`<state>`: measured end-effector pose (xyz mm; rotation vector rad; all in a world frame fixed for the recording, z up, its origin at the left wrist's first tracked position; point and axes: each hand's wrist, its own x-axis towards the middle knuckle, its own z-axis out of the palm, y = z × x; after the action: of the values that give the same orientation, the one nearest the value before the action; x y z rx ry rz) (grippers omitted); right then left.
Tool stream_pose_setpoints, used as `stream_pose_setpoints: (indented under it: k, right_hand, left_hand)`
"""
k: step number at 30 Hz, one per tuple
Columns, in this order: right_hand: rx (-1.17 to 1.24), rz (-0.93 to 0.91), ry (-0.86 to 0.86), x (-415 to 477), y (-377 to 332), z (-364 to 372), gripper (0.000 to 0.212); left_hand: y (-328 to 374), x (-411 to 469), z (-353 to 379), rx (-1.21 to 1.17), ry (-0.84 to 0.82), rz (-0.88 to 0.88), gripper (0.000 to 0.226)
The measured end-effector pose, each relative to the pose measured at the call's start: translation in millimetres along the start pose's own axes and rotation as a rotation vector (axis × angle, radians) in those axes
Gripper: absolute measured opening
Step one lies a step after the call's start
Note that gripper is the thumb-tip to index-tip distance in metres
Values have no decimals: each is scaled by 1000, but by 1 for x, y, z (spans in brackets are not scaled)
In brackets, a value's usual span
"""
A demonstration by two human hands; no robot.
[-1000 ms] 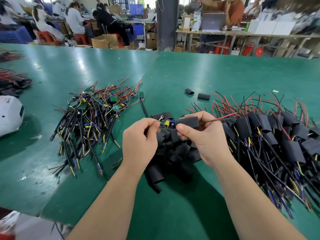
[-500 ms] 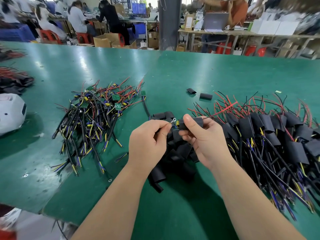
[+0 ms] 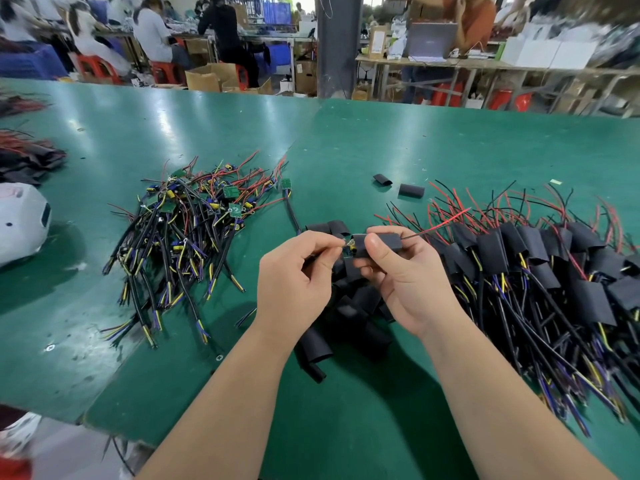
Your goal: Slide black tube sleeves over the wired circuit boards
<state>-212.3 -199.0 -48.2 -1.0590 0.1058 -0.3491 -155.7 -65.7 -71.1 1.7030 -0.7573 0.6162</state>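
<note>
My right hand (image 3: 401, 278) grips a black tube sleeve (image 3: 386, 242) between thumb and fingers. My left hand (image 3: 294, 271) pinches the wired circuit board (image 3: 348, 247) at its left end, by a small metal ring terminal. Most of the board sits inside the sleeve; only a sliver with yellow and green parts shows between the hands. Red and black wires (image 3: 440, 223) stick out of the sleeve's right end. Loose black sleeves (image 3: 346, 317) lie heaped under my hands.
A pile of bare wired boards (image 3: 187, 233) lies to the left on the green table (image 3: 381, 143). Sleeved boards (image 3: 540, 271) are stacked at the right. Two stray sleeves (image 3: 401, 187) lie further back. A white object (image 3: 20, 223) sits at the left edge.
The sleeve has slid left over the board, covering nearly all of it. Both hands stayed close together above the heap of sleeves.
</note>
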Motion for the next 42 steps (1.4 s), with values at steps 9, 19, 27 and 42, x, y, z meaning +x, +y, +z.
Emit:
stream_pose_setpoints:
  k: [9, 19, 27, 42]
  right_hand:
    - [-24, -4, 61, -1, -1, 0, 31]
    - [-72, -32, 47, -2, 2, 3, 22]
    - [-383, -182, -15, -4, 3, -1, 23]
    - [-172, -16, -7, -7, 9, 6, 53]
  left_hand:
    - [5, 0, 0, -39, -36, -55, 12]
    - [4, 2, -1, -18, -42, -83, 13]
    - [8, 4, -3, -106, -72, -185, 20]
    - [9, 2, -3, -155, -131, -249, 41]
